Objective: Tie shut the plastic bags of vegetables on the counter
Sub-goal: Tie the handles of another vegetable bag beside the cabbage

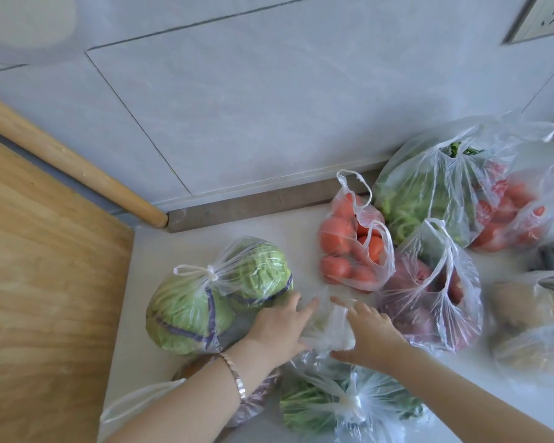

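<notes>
Your left hand [279,324] and right hand [373,330] both lie with fingers stretched out, pressing the bunched top of the bag [328,334] between them; neither plainly grips it. The bag sits on the counter [205,225], just right of the knotted cabbage bag [218,295]. Gather its 2 handles, squeeze air from the thin, slippery, crinkled film, then knot low.
</notes>
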